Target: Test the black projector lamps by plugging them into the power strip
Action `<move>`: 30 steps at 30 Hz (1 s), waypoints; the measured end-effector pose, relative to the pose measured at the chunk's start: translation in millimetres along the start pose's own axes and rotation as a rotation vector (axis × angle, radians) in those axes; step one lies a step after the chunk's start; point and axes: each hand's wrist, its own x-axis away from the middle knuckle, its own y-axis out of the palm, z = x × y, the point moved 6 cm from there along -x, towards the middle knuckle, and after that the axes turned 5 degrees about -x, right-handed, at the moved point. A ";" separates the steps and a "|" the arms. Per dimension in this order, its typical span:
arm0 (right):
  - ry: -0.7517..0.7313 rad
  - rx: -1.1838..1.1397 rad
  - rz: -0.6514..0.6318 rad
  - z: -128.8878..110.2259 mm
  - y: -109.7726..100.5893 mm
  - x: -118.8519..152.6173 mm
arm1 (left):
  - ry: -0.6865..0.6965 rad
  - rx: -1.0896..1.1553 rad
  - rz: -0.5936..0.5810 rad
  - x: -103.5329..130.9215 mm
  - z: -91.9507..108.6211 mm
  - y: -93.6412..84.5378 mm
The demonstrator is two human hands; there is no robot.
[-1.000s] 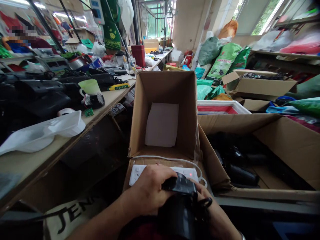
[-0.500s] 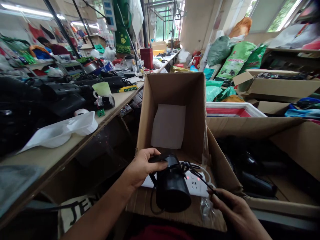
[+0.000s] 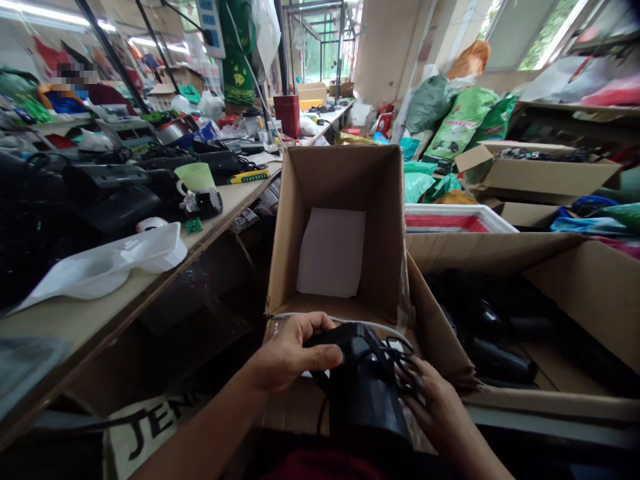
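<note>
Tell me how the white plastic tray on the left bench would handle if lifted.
The white tray looks thin-walled, so probably light for its size. Its molded hollows suggest some stiffness, though it may flex. The smooth surface could be slightly slippery.

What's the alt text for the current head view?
Two bare hands, left and right, hold a black device and its bunched cable before an open cardboard box with a pale sheet inside; a cluttered workbench stands left.

L hand [image 3: 295, 353] thumb-over grip, R hand [image 3: 425, 393] fingers curled, forearms angled in
</note>
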 end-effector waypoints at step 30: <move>-0.157 0.034 -0.019 17.9 9.4 -16.5 | -0.007 -0.053 0.043 -3.2 -21.8 -26.9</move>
